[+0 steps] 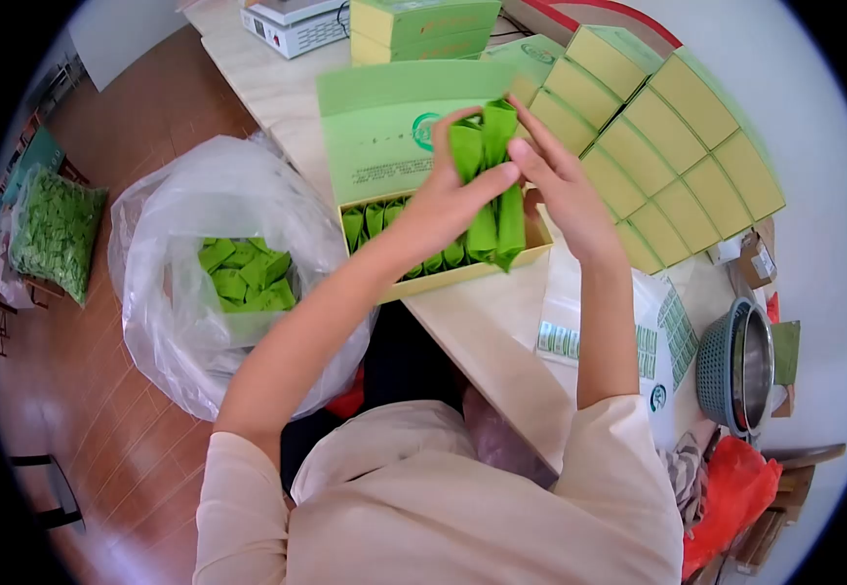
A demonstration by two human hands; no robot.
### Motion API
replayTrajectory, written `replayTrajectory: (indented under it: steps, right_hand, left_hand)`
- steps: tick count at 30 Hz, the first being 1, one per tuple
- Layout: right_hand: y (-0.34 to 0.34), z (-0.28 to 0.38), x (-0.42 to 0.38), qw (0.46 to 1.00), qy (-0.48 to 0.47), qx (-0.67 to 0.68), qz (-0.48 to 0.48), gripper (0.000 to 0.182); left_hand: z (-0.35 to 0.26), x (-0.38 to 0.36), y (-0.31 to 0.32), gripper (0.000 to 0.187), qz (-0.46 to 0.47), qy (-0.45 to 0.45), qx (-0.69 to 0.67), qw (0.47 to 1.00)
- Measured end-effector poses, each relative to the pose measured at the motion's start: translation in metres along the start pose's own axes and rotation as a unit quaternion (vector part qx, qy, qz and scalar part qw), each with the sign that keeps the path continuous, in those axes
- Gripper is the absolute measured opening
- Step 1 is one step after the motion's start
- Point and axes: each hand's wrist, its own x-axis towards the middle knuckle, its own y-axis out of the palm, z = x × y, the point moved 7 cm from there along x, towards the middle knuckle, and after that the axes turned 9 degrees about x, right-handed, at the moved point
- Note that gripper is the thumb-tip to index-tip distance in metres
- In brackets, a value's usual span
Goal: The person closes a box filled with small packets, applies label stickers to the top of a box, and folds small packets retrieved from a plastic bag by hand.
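Observation:
My left hand (451, 198) and my right hand (572, 203) are together above an open box, closed on a few slim green packets (483, 232) standing side by side. The thumbs press the near faces, and the far fingers are partly hidden behind the packets. Below them the yellow-green box (433, 284) has its printed green lid (370, 122) raised at the back. A row of green packets (374, 220) stands upright in its left and middle part. My hands and the held packets cover part of the box's right side.
A large clear plastic bag (150, 263) with loose green packets (248, 275) stands left of the table. Stacked boxes (682, 146) fill the back right. Sticker sheets (565, 341) lie near my right forearm, with a basket (721, 366) beyond. A filled bag (53, 229) sits far left.

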Motion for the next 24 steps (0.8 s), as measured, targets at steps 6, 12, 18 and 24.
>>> replayTrajectory:
  steps: [6,12,18,24]
  right_hand:
    - [-0.064,-0.05,0.012,0.995,0.053,0.018,-0.082,0.043]
    - [-0.073,-0.109,0.016,0.997,0.019,0.063,-0.051,0.039]
    - [-0.07,-0.102,0.028,0.997,-0.01,0.059,-0.042,0.038]
    - [-0.064,-0.096,0.032,0.997,-0.056,0.038,-0.03,0.032]
  left_hand:
    - [0.064,0.044,0.016,0.061,-0.121,0.029,0.234,0.964]
    - [0.084,0.035,0.001,0.06,-0.162,0.021,0.497,0.852]
    - [0.079,0.033,-0.001,0.052,-0.182,0.013,0.455,0.872]
    - [0.08,0.033,-0.005,0.046,-0.194,0.036,0.454,0.869]
